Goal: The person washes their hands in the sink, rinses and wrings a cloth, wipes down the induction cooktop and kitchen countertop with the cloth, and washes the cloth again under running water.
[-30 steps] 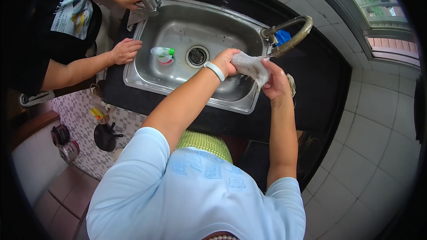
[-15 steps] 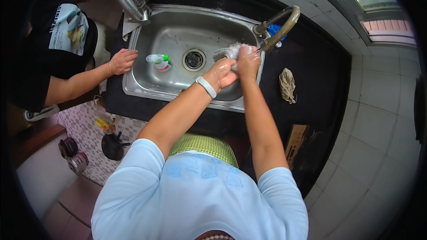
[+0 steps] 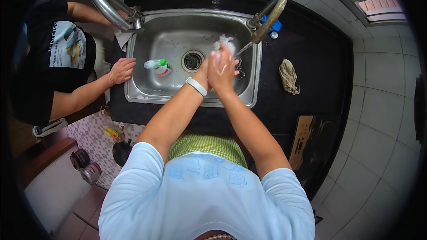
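Observation:
Over the right half of the steel sink, my two hands are pressed together around a wet white cloth, part of which sticks out past the fingertips. My right hand lies on top, wet, with its fingers closed over the cloth. Beneath it my left hand grips from the left side, its fingers mostly hidden. Just to the right, water runs from the brownish curved faucet. A spray bottle with a green and white top lies tilted in the sink, left of the drain.
A co-worker's hand rests at the sink's left rim; their other hand is by a silver faucet and a hanging cloth. A crumpled beige rag lies on the black counter. A blue object stands behind the right faucet.
My hands and the white cloth have moved left, away from the right faucet, toward the drain. A water stream now shows beside them. The co-worker's far hand has shifted toward the silver faucet.

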Available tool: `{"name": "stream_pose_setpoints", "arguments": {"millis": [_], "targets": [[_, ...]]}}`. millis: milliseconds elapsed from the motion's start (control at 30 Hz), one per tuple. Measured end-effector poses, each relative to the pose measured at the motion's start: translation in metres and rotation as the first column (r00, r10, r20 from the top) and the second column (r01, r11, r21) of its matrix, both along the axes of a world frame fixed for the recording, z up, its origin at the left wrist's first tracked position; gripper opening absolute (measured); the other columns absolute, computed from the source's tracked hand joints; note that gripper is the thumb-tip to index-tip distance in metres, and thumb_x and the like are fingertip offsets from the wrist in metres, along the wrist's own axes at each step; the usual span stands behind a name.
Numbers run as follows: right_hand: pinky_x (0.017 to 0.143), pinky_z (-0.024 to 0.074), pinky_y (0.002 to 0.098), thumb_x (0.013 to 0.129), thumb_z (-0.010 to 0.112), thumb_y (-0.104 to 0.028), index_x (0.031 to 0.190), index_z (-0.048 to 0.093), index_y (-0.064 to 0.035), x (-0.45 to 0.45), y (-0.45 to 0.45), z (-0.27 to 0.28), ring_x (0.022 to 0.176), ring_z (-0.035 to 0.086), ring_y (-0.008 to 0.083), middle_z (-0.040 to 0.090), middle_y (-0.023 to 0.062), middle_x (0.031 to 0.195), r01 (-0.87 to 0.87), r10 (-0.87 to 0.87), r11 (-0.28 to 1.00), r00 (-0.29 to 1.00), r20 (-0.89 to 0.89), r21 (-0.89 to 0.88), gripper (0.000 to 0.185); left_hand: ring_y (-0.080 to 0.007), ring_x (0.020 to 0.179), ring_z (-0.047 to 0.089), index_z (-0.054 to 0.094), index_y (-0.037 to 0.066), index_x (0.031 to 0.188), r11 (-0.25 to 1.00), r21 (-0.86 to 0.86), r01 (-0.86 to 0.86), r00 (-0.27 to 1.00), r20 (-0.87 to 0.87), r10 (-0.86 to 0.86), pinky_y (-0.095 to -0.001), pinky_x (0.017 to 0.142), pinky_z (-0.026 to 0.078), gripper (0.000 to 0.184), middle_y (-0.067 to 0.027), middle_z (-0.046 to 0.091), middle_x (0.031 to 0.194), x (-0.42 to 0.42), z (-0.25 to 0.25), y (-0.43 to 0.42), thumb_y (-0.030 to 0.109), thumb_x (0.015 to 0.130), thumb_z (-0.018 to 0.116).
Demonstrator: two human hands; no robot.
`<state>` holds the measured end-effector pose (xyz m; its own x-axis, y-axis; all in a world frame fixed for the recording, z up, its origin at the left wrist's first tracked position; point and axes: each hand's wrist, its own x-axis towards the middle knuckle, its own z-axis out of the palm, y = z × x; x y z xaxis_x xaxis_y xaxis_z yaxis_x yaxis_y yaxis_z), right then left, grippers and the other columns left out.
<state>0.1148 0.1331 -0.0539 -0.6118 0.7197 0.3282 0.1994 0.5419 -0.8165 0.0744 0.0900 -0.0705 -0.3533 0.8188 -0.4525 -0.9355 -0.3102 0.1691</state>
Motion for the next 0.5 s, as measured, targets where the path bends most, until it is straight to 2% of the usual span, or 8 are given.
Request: {"name": "stream_pose_setpoints", "arguments": {"millis": [33, 67, 133, 200, 267, 333, 467, 500], "targets": [[0.081, 0.0442, 0.0371, 0.082, 0.053, -0.023, 0.084, 0.058, 0.0013, -0.007, 0.009, -0.008, 0.097, 0.054, 0.0346, 0.057, 0.0195, 0.104, 0.052, -0.048, 0.995, 0.997, -0.057, 0.086, 0.025, -0.0269, 0.107, 0.05, 0.048, 0.01, 0.115, 0.938, 0.335, 0.085, 0.995, 0.013, -0.095, -0.05, 0.088, 0.043, 0.035, -0.0101, 0.053, 0.114, -0.003, -0.005, 0.001, 0.036, 0.093, 0.038], [0.081, 0.0442, 0.0371, 0.082, 0.053, -0.023, 0.084, 0.058, 0.0013, -0.012, 0.025, -0.016, 0.097, 0.054, 0.0346, 0.057, 0.0195, 0.104, 0.056, -0.051, 0.995, 0.997, -0.06, 0.084, 0.025, -0.0269, 0.107, 0.05, 0.048, 0.01, 0.115, 0.939, 0.332, 0.09, 0.995, 0.01, -0.099, -0.05, 0.088, 0.043, 0.035, -0.0101, 0.053, 0.114, -0.001, -0.009, 0.004, 0.036, 0.093, 0.038], [0.072, 0.0459, 0.0366, 0.083, 0.051, -0.023, 0.096, 0.061, -0.0008, -0.015, 0.068, -0.039, 0.078, 0.06, 0.0286, 0.062, 0.018, 0.094, -0.124, -0.04, 0.933, 0.899, 0.437, 0.339, 0.028, -0.029, 0.111, 0.049, 0.043, 0.007, 0.121, 0.988, -0.125, 0.089, 0.996, 0.02, -0.087, -0.0512, 0.094, 0.038, 0.038, -0.0113, 0.05, 0.119, 0.004, 0.009, 0.011, 0.033, 0.093, 0.04], [0.07, 0.046, 0.044, 0.089, 0.036, -0.024, 0.09, 0.06, -0.0014, -0.01, 0.088, -0.039, 0.07, 0.06, 0.0358, 0.063, 0.0176, 0.085, 0.005, 0.074, 0.974, 0.939, 0.335, -0.227, 0.033, -0.0274, 0.107, 0.052, 0.044, 0.004, 0.119, 0.975, -0.205, 0.087, 0.996, -0.008, -0.091, -0.0464, 0.09, 0.043, 0.038, -0.0144, 0.052, 0.116, 0.004, 0.023, 0.005, 0.032, 0.093, 0.04], [0.077, 0.0461, 0.0429, 0.091, 0.032, -0.026, 0.099, 0.059, 0.0, 0.004, 0.099, -0.055, 0.08, 0.06, 0.0335, 0.063, 0.0171, 0.095, -0.078, -0.078, 0.385, 0.99, -0.117, -0.92, 0.039, -0.0279, 0.104, 0.054, 0.044, 0.004, 0.119, 0.978, -0.159, 0.132, 0.991, -0.013, -0.136, -0.0447, 0.089, 0.045, 0.041, -0.0137, 0.054, 0.114, 0.001, 0.026, -0.002, 0.036, 0.093, 0.04], [0.087, 0.0433, 0.0407, 0.09, 0.033, -0.034, 0.106, 0.056, 0.0014, 0.026, 0.097, -0.046, 0.092, 0.058, 0.03, 0.06, 0.0163, 0.104, -0.115, -0.112, -0.004, 0.987, -0.114, -0.993, 0.045, -0.0281, 0.1, 0.057, 0.044, 0.004, 0.119, 0.971, -0.188, 0.149, 0.986, -0.052, -0.161, -0.0433, 0.089, 0.045, 0.043, -0.0135, 0.054, 0.115, -0.003, 0.027, -0.009, 0.038, 0.093, 0.04], [0.091, 0.04, 0.0417, 0.091, 0.034, -0.035, 0.107, 0.055, -0.0012, 0.034, 0.066, 0.009, 0.103, 0.054, 0.028, 0.057, 0.0166, 0.11, 0.311, 0.251, -0.075, 0.925, 0.284, -0.947, 0.043, -0.0268, 0.099, 0.058, 0.045, 0.004, 0.119, 0.967, -0.091, 0.239, 0.961, -0.121, -0.249, -0.0423, 0.088, 0.045, 0.045, -0.013, 0.055, 0.115, -0.007, 0.026, -0.016, 0.04, 0.093, 0.04], [0.087, 0.0442, 0.0418, 0.088, 0.043, -0.03, 0.108, 0.055, 0.0002, 0.038, 0.067, -0.001, 0.098, 0.057, 0.0272, 0.059, 0.0148, 0.107, 0.021, 0.146, -0.399, 0.988, -0.041, -0.917, 0.038, -0.0259, 0.098, 0.058, 0.045, 0.004, 0.119, 0.956, -0.074, 0.285, 0.947, -0.132, -0.292, -0.0417, 0.088, 0.045, 0.047, -0.0126, 0.055, 0.115, -0.007, 0.025, -0.018, 0.042, 0.092, 0.04]]}}
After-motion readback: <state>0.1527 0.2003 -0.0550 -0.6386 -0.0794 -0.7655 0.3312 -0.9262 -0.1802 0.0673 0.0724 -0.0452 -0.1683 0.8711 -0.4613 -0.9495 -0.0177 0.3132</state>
